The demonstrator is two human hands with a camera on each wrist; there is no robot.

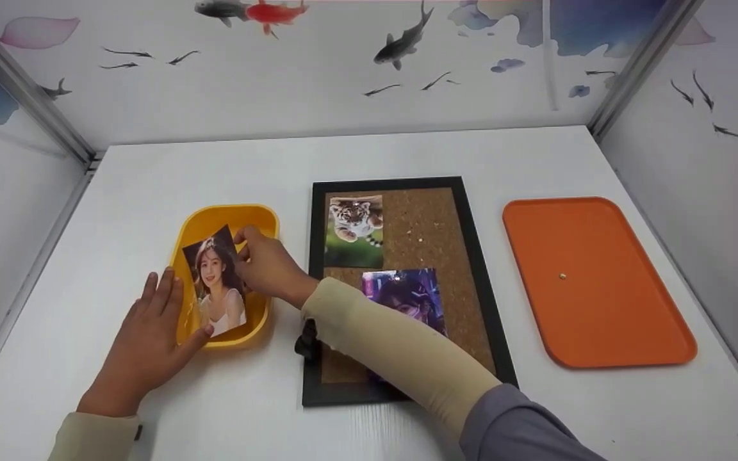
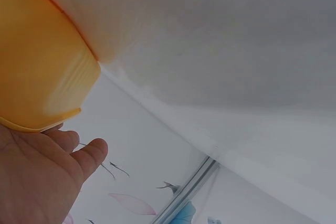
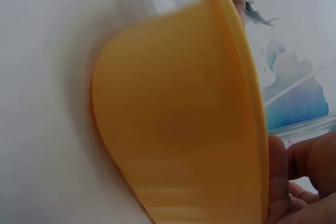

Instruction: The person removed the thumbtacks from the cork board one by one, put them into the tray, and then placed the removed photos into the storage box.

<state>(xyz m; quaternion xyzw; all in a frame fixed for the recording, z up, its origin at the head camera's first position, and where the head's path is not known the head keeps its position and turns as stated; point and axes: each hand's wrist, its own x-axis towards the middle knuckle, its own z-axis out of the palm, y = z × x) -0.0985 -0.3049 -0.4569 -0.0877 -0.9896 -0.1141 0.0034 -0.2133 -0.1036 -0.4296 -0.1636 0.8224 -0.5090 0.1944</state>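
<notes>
A photo of a long-haired person in a white top [image 1: 218, 288] lies tilted in a yellow plastic bin [image 1: 257, 216]. My right hand [image 1: 271, 266] reaches over the bin's right side and pinches the photo's right edge between thumb and fingers. Fairly straight fingers of my left hand [image 1: 148, 342] rest along the bin's left rim, with the thumb at the near rim by the photo's lower corner. From below, the left wrist view shows the palm beside the bin wall [image 2: 47, 61]. In the right wrist view, the bin's outer wall [image 3: 173, 114] hides the photo.
Right of the bin lies a black-framed corkboard [image 1: 471, 256]. It bears a tiger photo [image 1: 355, 230] and a purple picture [image 1: 407, 298], partly hidden by my right sleeve. Several small pins dot the cork. An orange tray [image 1: 599, 307] farther right holds a small pin [image 1: 562, 276].
</notes>
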